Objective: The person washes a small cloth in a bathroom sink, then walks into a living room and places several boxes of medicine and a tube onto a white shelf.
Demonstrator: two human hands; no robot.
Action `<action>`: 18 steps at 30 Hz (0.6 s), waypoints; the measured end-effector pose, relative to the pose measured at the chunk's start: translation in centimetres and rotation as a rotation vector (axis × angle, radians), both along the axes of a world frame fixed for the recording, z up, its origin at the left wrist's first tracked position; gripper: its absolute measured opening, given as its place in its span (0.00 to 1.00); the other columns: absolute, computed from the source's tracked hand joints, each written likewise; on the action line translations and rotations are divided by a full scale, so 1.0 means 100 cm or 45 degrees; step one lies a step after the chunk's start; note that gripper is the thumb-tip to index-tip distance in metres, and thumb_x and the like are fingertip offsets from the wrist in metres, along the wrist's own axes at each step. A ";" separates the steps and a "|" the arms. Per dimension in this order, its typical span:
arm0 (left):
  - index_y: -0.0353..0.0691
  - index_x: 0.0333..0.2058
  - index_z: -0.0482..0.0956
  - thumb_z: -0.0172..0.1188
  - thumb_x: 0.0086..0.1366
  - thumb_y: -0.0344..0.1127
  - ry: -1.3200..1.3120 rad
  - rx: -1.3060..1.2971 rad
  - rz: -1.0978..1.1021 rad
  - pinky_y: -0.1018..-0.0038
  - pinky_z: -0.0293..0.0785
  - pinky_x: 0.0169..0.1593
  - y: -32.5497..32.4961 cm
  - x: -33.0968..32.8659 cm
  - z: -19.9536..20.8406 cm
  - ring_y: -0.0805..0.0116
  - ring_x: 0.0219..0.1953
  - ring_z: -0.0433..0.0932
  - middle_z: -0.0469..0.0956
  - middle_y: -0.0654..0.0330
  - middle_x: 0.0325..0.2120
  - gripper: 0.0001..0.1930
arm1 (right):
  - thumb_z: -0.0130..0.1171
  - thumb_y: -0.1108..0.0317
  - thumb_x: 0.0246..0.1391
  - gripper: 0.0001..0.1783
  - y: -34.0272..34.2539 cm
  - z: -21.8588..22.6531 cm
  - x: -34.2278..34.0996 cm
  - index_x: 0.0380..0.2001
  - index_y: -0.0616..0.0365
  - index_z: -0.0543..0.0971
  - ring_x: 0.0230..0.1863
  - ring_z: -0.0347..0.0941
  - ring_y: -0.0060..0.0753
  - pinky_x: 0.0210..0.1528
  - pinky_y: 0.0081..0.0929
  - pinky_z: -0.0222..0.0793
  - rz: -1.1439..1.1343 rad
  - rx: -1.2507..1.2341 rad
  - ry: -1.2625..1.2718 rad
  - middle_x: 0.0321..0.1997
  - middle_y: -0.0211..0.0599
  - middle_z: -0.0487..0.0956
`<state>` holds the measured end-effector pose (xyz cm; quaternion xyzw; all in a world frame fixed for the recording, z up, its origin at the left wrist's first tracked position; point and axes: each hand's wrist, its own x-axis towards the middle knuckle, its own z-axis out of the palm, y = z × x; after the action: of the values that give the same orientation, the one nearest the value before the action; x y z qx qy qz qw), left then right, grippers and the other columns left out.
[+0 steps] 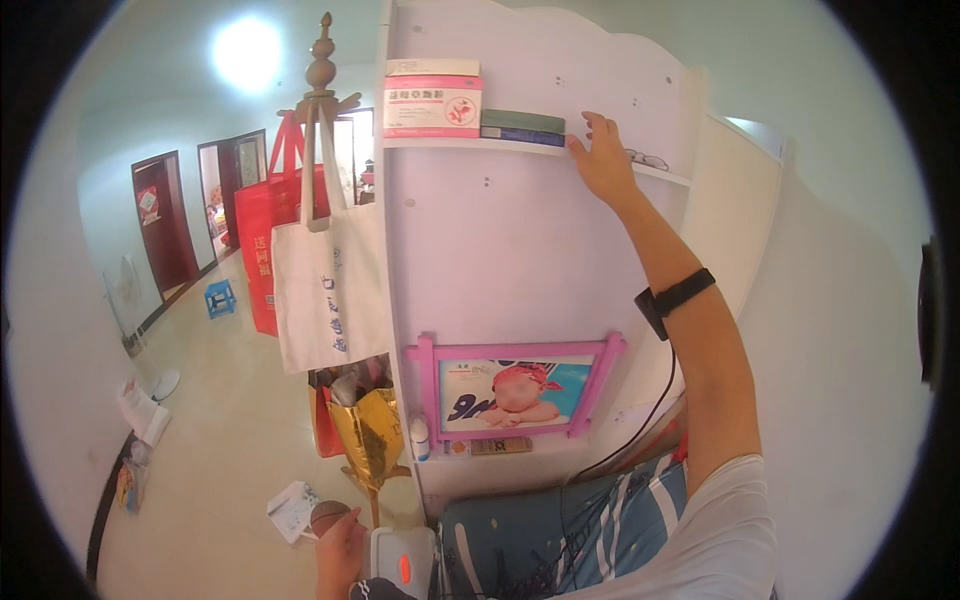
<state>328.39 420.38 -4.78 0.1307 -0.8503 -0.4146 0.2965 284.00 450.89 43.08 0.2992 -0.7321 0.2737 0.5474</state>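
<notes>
My right hand is raised to the upper shelf, fingers apart and nothing visible in them. Its thumb side is close to the right end of a green box, which lies flat on a dark blue one. Whether the fingers touch them I cannot tell. A pair of eyeglasses rests on the shelf just right of this hand. Low down, near the bottom edge, my left hand appears closed on a round brown object, partly hidden by the fingers.
Left of the green box stands a pink-and-white carton. Below hangs a pink-framed picture. A wooden coat rack carries a red bag and a white tote. A cable runs from my right armband.
</notes>
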 end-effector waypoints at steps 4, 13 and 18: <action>0.37 0.47 0.80 0.59 0.59 0.26 0.033 -0.085 -0.037 0.66 0.76 0.38 0.002 -0.003 0.007 0.56 0.30 0.82 0.83 0.53 0.28 0.16 | 0.58 0.63 0.58 0.20 0.040 -0.015 -0.001 0.51 0.61 0.74 0.52 0.72 0.54 0.54 0.45 0.69 0.016 0.079 -0.053 0.54 0.48 0.73; 0.36 0.49 0.79 0.58 0.61 0.25 -0.010 -0.133 -0.276 0.67 0.75 0.40 0.033 -0.037 0.031 0.57 0.31 0.81 0.82 0.54 0.29 0.17 | 0.62 0.67 0.51 0.17 0.050 -0.044 0.031 0.45 0.59 0.78 0.53 0.70 0.54 0.57 0.46 0.65 -0.068 0.215 0.470 0.46 0.48 0.77; 0.34 0.51 0.78 0.56 0.66 0.30 -0.145 -0.071 -0.267 0.71 0.75 0.41 0.035 -0.034 0.005 0.64 0.33 0.80 0.81 0.55 0.32 0.16 | 0.64 0.70 0.49 0.16 0.065 -0.211 0.110 0.42 0.60 0.76 0.48 0.70 0.55 0.56 0.48 0.65 0.135 -0.008 0.242 0.44 0.50 0.75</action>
<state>325.01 423.84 -4.27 0.0559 -0.8860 -0.4114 0.2062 294.98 457.40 21.96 0.3603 -0.6593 0.2748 0.6000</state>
